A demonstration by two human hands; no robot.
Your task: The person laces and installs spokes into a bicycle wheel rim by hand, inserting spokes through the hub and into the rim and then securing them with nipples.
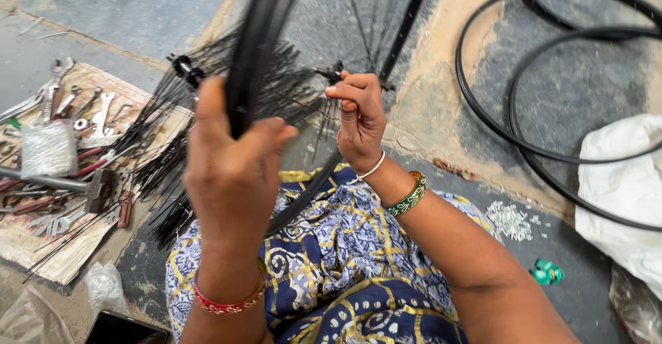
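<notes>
Gripping the black wheel rim (252,47), the left hand (231,172) steadies it; right hand (358,120) fingers pinch a spoke (331,120) near the hub (331,75) — keep the rim upright, spokes untangled.

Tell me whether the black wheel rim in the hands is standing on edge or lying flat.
On edge. The rim rises upright past the left hand, which grips it, and its lower curve runs down across the lap.
</notes>
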